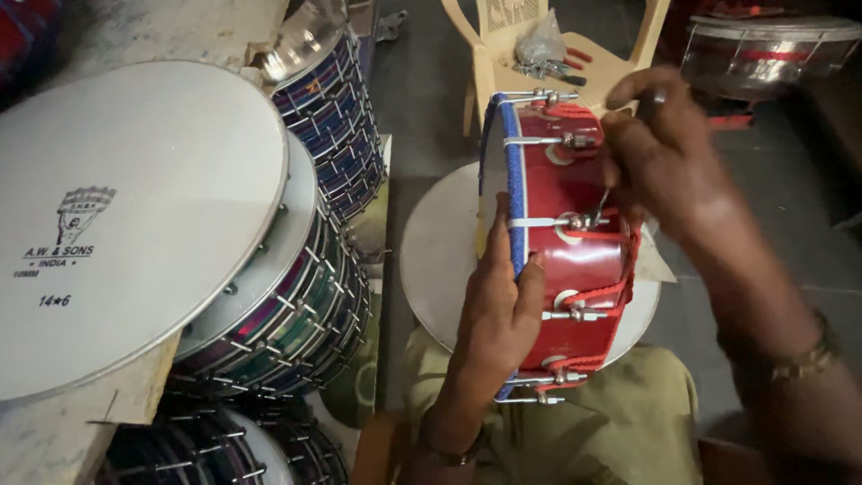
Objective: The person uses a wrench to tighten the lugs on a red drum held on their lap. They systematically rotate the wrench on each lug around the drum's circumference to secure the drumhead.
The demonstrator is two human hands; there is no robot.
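1. Two hands work on one red drum point(575, 260), which stands on its edge over the person's lap, its blue rim facing left.
2. Left hand point(498, 310) grips the drum's near side, thumb across the blue rim and fingers curled onto the red shell.
3. Right hand point(664, 157) pinches a small metal tool point(600, 208) at one of the silver tension rods on the shell; a ring shows on one finger.
4. Behind the drum lies a round white drum skin point(440, 260), flat and partly hidden.
5. Left of it, stacked drums point(296, 305) with multicoloured shells lean together, a large white drumhead point(135, 216) on top.
6. On the cream plastic chair point(503, 63) beyond sits a clear bag point(541, 40) of small metal parts beside red-handled pliers point(575, 61).
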